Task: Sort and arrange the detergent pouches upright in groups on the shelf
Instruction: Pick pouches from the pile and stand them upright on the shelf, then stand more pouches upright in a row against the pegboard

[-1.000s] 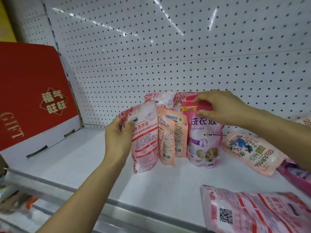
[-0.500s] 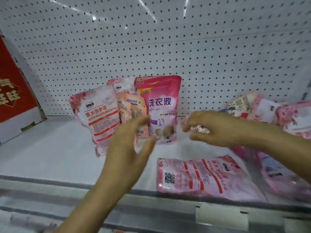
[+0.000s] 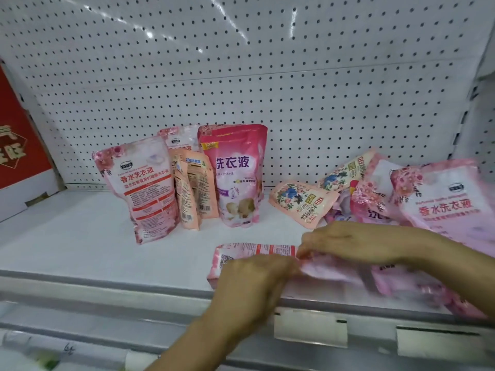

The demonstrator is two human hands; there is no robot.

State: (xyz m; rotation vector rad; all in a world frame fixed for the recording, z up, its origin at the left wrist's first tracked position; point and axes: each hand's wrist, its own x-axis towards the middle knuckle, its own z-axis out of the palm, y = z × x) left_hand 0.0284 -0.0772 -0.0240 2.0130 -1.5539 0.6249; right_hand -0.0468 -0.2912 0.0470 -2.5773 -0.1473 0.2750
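Observation:
A pink pouch [image 3: 249, 254] with a QR code lies flat near the shelf's front edge. My left hand [image 3: 251, 279] and my right hand [image 3: 353, 243] both grip it, fingers curled on its top face. Behind stand upright pouches: a pale pink floral one [image 3: 142, 188], two slim peach ones [image 3: 197, 192], and a magenta one [image 3: 238, 178]. To the right, peach floral pouches [image 3: 300, 203] and pink ones [image 3: 439, 202] lie in a loose heap.
The white shelf [image 3: 80, 245] has a pegboard back wall [image 3: 267, 84]. A red gift box [image 3: 18, 145] stands at the left end. Price-tag holders [image 3: 310, 328] line the metal front rail.
Both hands let go of the standing pouches and dropped to the flat pouch at the front. The view swung right, bringing the heap of pouches into sight.

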